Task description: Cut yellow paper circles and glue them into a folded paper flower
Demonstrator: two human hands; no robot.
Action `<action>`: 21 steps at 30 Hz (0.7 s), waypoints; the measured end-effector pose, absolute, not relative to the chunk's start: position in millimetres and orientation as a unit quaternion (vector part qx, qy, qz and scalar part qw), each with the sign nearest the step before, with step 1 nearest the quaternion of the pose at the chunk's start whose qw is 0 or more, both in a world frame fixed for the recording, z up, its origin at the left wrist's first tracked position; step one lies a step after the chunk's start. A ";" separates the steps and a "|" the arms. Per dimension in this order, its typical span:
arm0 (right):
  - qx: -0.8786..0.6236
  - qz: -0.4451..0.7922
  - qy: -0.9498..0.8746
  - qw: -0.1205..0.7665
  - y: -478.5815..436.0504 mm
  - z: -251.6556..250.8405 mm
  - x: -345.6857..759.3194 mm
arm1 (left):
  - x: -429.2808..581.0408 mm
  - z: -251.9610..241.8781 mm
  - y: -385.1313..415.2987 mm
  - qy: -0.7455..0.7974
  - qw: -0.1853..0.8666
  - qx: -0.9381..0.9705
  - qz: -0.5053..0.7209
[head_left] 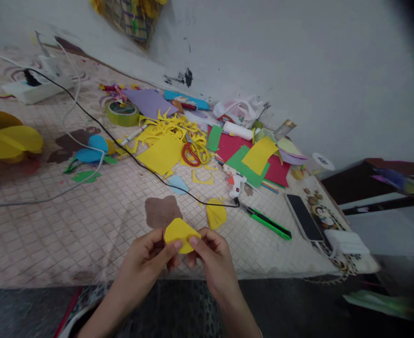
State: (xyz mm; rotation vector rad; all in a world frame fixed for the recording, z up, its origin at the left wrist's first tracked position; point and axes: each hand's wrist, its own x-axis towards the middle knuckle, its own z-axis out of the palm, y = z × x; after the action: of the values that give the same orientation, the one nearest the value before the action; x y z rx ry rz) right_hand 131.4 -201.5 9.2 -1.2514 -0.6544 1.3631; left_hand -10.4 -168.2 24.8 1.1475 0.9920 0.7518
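Observation:
A yellow paper petal [179, 230] is held between my two hands above the table's front edge. My left hand [154, 251] pinches its left side, thumb on top. At the right, my right hand [210, 251] grips the other side, also thumb on top. Just beyond lies a pleated yellow paper piece [216, 213] on the table. Behind it a white glue gun [237, 184] rests with its black cord running left. A green utility knife [269, 224] lies to the right, and a light blue paper petal [178, 184] lies farther back.
Red-handled scissors [190, 155] lie among yellow paper scraps [173, 124]. Coloured sheets [251, 162] pile up at the back right. A phone [303, 217] lies at the right. Yellow paper flower [10, 136], tape roll [122, 113] and power strip [40, 90] occupy the left.

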 end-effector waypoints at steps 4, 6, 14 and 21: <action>-0.540 0.590 -0.335 0.498 -195.8 5.8 139.8 | -14.5 22.6 -157.4 0.467 0.585 0.590 0.303; -0.547 0.570 -0.373 0.487 -188.0 6.8 151.2 | -16.1 17.0 -149.9 0.491 0.524 0.632 0.292; -0.588 0.338 -0.352 0.646 -151.8 48.6 248.6 | -26.1 -1.5 -130.2 0.590 0.327 0.678 0.292; -0.722 0.255 -0.407 0.498 -135.6 40.5 301.4 | -41.9 10.3 -125.6 0.574 0.146 0.743 0.312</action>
State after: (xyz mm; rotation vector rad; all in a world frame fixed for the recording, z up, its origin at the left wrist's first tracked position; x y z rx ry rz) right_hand 301.4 -135.6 40.5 -1.7475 -0.9841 0.6167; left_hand -41.9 -125.6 10.3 2.1380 1.6528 0.8976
